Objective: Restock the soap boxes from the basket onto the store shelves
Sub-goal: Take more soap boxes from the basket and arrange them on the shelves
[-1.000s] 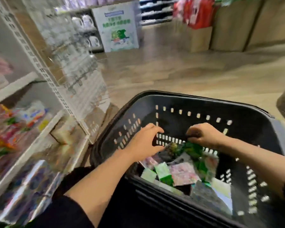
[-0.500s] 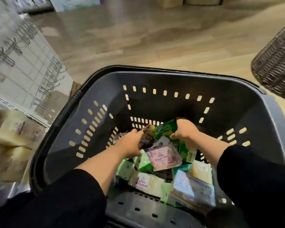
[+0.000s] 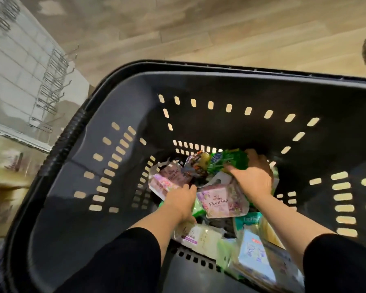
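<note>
So the black basket has a messy heap of soap boxes on its floor, pink, green, cream; left hand now lower on the pink ones, right hand shifted onto the green pack, can't tell either grip

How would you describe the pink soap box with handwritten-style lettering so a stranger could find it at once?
Look into the dark plastic basket and find the heap of soap boxes at its bottom. Between the left hand and right hand lies the pink soap box, the only one clearly reading "Flower soap" in script.
</note>
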Demonstrator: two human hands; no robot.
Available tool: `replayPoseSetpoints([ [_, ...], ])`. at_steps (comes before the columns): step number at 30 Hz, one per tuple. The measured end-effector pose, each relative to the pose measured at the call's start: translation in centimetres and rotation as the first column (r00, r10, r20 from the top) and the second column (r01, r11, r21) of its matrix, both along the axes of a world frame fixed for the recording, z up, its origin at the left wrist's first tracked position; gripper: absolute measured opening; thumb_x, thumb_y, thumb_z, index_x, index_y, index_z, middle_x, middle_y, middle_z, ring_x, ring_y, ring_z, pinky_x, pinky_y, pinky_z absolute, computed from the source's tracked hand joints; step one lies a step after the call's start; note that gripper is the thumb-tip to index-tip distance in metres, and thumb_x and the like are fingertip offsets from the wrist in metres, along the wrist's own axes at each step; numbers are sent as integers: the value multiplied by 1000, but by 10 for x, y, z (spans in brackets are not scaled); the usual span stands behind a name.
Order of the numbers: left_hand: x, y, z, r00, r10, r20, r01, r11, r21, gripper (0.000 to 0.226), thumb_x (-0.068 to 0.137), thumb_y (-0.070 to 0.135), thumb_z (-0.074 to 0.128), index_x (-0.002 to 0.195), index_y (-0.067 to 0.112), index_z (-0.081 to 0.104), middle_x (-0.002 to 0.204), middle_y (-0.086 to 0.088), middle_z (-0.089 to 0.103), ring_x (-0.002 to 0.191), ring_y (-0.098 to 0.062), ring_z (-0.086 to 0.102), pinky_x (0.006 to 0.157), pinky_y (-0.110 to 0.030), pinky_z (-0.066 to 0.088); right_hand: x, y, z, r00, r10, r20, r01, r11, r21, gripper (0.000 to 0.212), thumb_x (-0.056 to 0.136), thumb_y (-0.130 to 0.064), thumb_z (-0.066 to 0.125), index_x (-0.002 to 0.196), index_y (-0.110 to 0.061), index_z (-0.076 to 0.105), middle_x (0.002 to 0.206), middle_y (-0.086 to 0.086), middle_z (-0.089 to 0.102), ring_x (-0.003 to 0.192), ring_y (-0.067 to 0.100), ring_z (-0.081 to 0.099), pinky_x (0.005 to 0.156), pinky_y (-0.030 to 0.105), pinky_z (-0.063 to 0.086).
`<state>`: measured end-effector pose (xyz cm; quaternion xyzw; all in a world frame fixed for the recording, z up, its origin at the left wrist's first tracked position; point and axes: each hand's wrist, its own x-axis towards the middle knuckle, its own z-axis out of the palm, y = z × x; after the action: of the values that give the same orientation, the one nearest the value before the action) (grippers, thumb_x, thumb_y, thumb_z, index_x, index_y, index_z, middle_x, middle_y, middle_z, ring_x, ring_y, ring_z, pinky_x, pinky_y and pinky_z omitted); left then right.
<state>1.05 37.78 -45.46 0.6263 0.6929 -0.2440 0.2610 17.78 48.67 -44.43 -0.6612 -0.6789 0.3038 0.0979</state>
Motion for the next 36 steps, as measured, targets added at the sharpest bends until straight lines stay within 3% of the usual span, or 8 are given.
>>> replayPoseSetpoints([
  [5,2,1,-1,994,103,48,-106,992,74,61,74,31,78,118,12,40,119,-7,51,105,-25,56,83,-34,48,-2,-1,-2,1000,26,1,-26,995,-99,78,63,-71,64,122,-24,44,120,9,52,105,30,54,84,37,48],
  [9,-16,3,18,976,194,104,-206,971,120,59,72,35,77,115,12,43,118,-6,54,110,-27,57,89,-38,49,-9,1,6,995,16,-98,-18,1000,-15,67,68,-38,80,120,-18,44,122,12,46,108,33,53,84,39,47],
  [15,-48,7,66,936,317,152,-343,917,204,67,66,40,80,119,15,48,118,-7,61,109,-28,58,88,-36,49,-16,-12,23,998,52,-28,-54,993,-105,46,73,-39,80,66,-17,40,64,-5,43,70,15,48,58,27,33],
  [21,-68,-8,136,872,422,248,-488,794,364,73,62,44,87,121,19,52,110,-3,64,100,-23,60,83,-34,49,-21,2,62,969,133,-207,-140,990,-20,49,65,-34,86,102,-11,64,95,2,64,93,19,59,76,27,44],
  [26,-90,-50,202,722,533,442,-689,488,536,79,51,69,73,113,21,60,101,-2,68,93,-22,65,72,-32,51,-40,6,121,736,397,-548,-368,915,168,49,57,-15,90,100,-23,68,100,2,68,94,19,62,78,21,47],
  [28,-100,-75,231,611,483,628,-791,332,514,66,61,51,84,111,16,60,94,1,67,81,-13,64,60,-21,51,-52,1,151,588,431,-685,-410,888,207,51,55,0,88,97,-19,66,98,8,68,90,24,65,82,34,54],
  [31,-112,-123,267,491,322,810,-870,141,472,58,57,30,92,105,16,61,99,-2,69,89,-16,68,77,-25,55,-72,-16,195,365,441,-820,-462,850,252,59,48,12,81,99,-10,62,96,11,67,86,19,64,77,34,56],
  [36,-114,-222,318,443,111,889,-887,-90,453,52,61,2,84,104,13,57,91,-1,66,72,2,66,61,-9,50,-119,-67,264,57,480,-875,-579,730,363,63,47,20,74,101,-8,58,96,10,66,91,23,62,74,34,58],
])
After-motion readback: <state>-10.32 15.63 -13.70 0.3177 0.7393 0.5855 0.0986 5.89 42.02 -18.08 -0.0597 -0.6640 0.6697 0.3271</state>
